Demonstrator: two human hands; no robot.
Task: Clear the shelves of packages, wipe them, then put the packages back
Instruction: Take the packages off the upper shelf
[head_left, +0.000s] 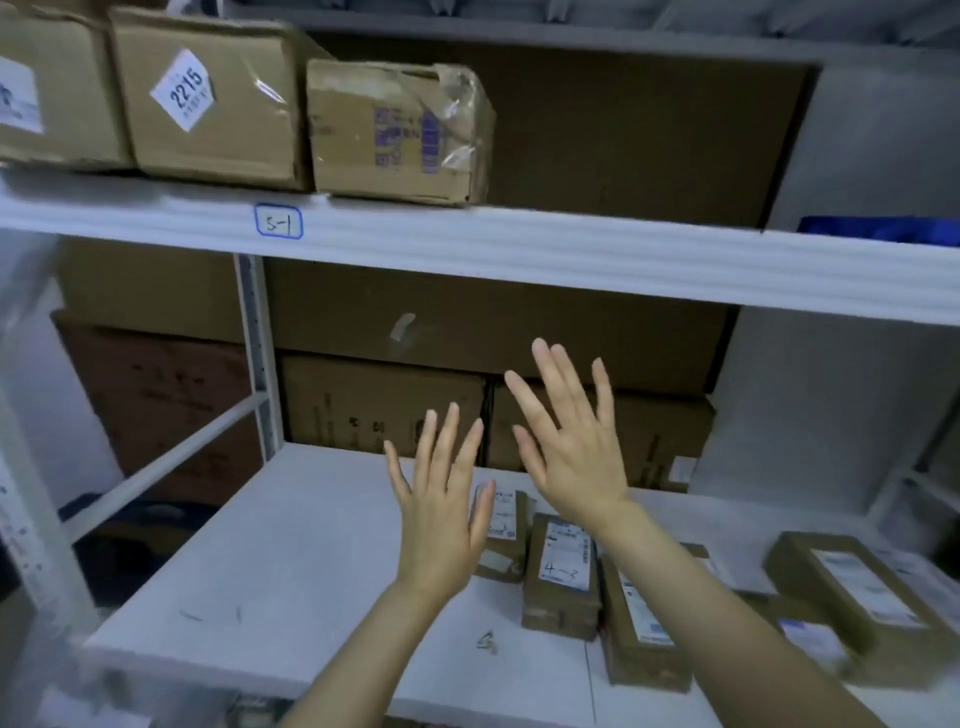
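1. The upper shelf (519, 249) is a white board running across the upper half of the frame. Its front edge carries a handwritten tag (279, 222) reading "5-1".
2. At upper left, three boxes stand side by side on it: a cut-off box (52, 88), a stickered box (208, 98) marked "2215", and a crumpled box (395, 130) with purple print.
3. At far right, a blue thing (878, 228) lies on it, too little in view to identify.
4. The lower shelf (291, 545), also white, holds small brown parcels (561, 571) with white labels, close together at lower right.
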